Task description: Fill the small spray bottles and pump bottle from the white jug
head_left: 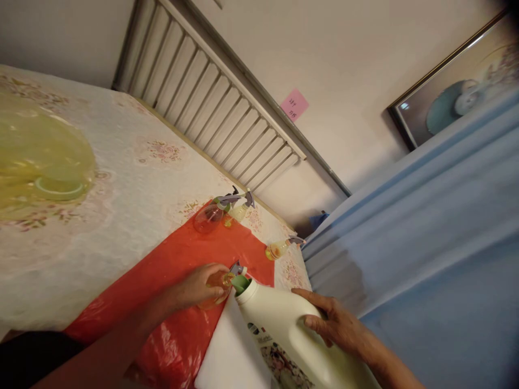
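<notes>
My left hand (pixel 206 285) is wrapped round a small clear bottle (pixel 215 303), its neck pointing right. My right hand (pixel 336 323) grips a large cream detergent jug (pixel 279 309) by its handle, the jug tilted toward the bottle. The jug's green pouring spout (pixel 240 284) meets the bottle's mouth or lies right beside it; I cannot tell which. Just behind the bottle's neck shows a grey spray head (pixel 237 267); what it is attached to is hidden. Under the left hand lies a red plastic sheet (pixel 170 270).
Two spray bottles, one clear (pixel 208 217) and one yellowish (pixel 236 215), stand at the sheet's far end. Another yellow spray bottle (pixel 277 249) is to their right. A large yellow-green transparent vessel (pixel 44 146) is at left on the flowered tablecloth (pixel 133 200). A blue curtain (pixel 425 259) hangs right.
</notes>
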The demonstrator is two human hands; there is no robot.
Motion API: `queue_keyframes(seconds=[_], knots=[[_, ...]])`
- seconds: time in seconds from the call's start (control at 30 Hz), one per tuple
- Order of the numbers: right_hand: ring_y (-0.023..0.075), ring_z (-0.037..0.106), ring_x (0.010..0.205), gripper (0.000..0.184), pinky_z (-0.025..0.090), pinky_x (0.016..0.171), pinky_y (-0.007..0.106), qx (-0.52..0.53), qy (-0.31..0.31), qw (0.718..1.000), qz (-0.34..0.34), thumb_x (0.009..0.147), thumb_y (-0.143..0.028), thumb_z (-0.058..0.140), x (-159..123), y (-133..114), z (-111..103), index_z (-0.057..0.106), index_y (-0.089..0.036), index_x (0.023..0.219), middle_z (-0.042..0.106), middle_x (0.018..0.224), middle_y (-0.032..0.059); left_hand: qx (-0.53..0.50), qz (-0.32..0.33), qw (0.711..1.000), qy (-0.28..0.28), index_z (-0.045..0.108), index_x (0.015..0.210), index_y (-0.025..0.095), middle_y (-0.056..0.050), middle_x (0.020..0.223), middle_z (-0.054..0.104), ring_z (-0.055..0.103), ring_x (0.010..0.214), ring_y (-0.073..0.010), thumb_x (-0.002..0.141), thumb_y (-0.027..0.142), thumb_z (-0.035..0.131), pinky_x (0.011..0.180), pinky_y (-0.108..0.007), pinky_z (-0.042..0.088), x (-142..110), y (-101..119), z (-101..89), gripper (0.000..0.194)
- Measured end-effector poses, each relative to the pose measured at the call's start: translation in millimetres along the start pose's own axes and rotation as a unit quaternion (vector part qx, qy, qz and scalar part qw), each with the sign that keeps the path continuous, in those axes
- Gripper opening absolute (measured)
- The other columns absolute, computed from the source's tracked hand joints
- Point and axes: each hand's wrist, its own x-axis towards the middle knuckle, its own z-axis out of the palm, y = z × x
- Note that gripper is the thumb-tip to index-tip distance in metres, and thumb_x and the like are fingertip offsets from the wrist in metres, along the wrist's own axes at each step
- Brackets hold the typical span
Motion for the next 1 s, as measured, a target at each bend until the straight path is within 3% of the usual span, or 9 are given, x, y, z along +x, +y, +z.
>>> queue_keyframes(seconds=[1.0], knots=[[0.0072,0.046,0.053,0.069,0.04,0.041,0.016,0.0,-0.002,1.0,0.005,0.086,-0.06,0.061,1.3,0.7,-1.5,0.05,-0.022,0.143,0.067,0.091,0.0048,-0.003,-0.004,1.0,0.005,0.064,0.114,0.017,-0.009,0.12,0.07,0.062,0.113,-0.0293,0.064,0.023,0.06,0.099,-0.037,0.045,-1.0,5.2,-0.4,0.05]])
